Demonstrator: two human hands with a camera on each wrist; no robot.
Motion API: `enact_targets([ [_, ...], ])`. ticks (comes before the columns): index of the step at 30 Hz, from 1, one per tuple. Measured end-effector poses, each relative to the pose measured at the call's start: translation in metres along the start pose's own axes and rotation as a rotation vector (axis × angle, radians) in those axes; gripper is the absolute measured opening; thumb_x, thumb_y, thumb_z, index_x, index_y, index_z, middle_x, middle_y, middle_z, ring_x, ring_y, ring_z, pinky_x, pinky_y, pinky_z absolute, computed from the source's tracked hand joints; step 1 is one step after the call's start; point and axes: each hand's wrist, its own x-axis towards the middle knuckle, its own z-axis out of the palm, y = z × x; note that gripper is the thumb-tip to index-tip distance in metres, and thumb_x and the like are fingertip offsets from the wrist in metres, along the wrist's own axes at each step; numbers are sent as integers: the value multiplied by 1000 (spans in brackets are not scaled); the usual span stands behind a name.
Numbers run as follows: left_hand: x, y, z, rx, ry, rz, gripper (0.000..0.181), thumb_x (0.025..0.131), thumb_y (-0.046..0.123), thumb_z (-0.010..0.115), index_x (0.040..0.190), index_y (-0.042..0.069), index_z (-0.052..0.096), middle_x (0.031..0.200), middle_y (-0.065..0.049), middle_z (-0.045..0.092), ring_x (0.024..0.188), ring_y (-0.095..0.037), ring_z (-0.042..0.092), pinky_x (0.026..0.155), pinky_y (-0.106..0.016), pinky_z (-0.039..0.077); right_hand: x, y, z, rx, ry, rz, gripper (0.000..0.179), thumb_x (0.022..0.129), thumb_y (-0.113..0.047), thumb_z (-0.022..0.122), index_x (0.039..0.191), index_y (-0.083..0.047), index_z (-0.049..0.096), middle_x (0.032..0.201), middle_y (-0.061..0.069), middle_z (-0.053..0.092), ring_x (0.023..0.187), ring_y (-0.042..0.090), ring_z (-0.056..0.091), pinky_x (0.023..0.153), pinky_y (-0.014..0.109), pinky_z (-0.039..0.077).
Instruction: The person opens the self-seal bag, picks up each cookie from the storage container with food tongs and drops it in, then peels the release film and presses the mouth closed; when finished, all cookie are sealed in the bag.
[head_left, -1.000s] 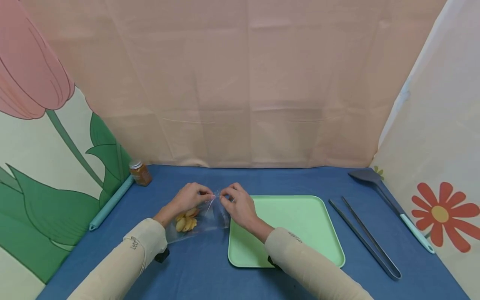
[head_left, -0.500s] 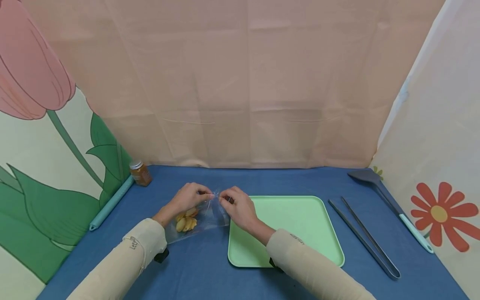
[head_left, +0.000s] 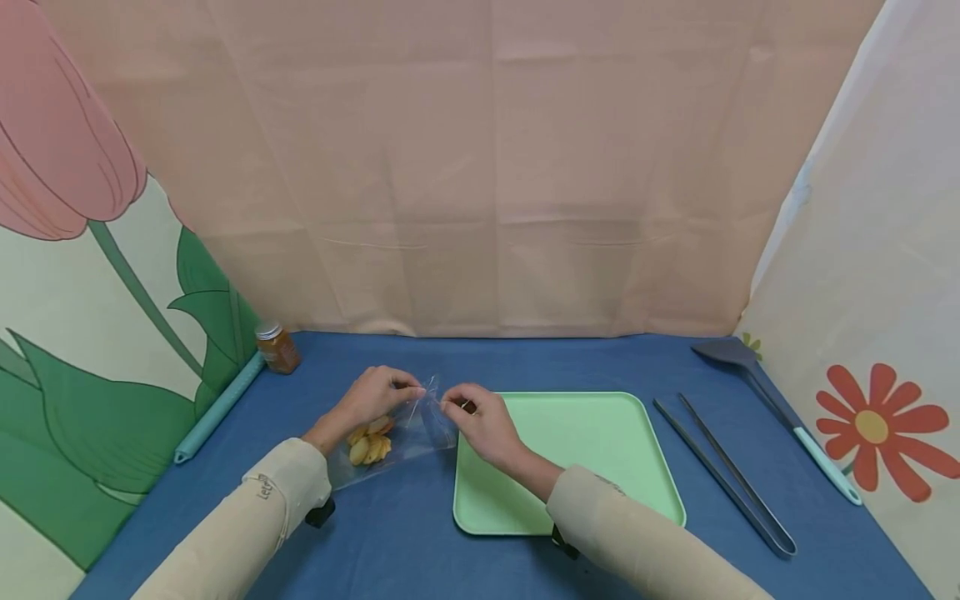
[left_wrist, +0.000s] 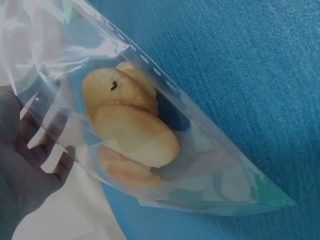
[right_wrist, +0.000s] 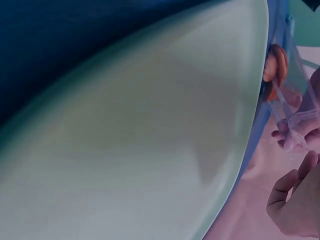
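Between my hands, left of the tray, is a clear plastic bag (head_left: 420, 429) holding several oval golden-brown pieces (left_wrist: 135, 130). My left hand (head_left: 378, 396) pinches the bag's top edge between thumb and fingers. In the left wrist view, its fingers (left_wrist: 37, 142) show behind the clear film. My right hand (head_left: 483, 421) is at the bag's right top corner, thumb and forefinger pinched together at the film. From the right wrist view, the right fingertips (right_wrist: 310, 157) are close to the left hand's fingers (right_wrist: 287, 137), with the bag's crumpled top between them.
A light green tray (head_left: 585, 458) lies under and beside the right forearm. To its right are metal tongs (head_left: 731, 483) and a dark spatula (head_left: 780, 408) with a pale blue handle. A jar (head_left: 278, 348) with a silver lid and a teal roll (head_left: 219, 408) are at left.
My right fingers have drawn slightly right, away from the left fingers, and the bunched bag top between them has spread a little. The left hand stays nearly still.
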Motion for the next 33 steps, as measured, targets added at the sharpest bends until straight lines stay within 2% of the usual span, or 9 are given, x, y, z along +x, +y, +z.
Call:
enact_targets([
  [5,1,2,-1,4,3,-10,21,97,37,66,105,23,79,98,4,76,68,-11,59,62,-31,46,-4,-1,-2,34,12,15,14,99,-15,64,102,-7,75,97,4,69,85,20,63,75,25,51],
  [10,0,1,-2,5,6,-11,22,98,37,65,107,22,79,100,3,76,71,-10,60,63,-31,47,-8,-4,-4,19,10,31,10,98,-14,66,97,-11,75,95,3,69,84,15,62,76,25,52],
  [15,-1,1,-5,4,7,-11,22,99,33,64,110,20,78,100,2,76,67,-12,57,60,-31,44,-18,-9,-4,47,-38,59,10,99,-16,65,99,-14,75,98,1,68,85,11,60,77,26,52],
  [23,-2,0,-7,12,21,-3,23,99,31,65,110,16,78,97,1,76,65,-11,57,58,-30,44,-35,-24,-3,121,-117,46,11,99,-14,64,100,-15,75,101,4,70,87,7,59,82,30,52],
  [33,-3,-2,-6,-9,21,-21,24,100,31,64,113,16,77,97,0,75,65,-13,57,59,-32,44,-51,-35,-9,156,-159,95,12,98,-20,67,101,-12,75,100,6,68,86,12,58,80,26,50],
])
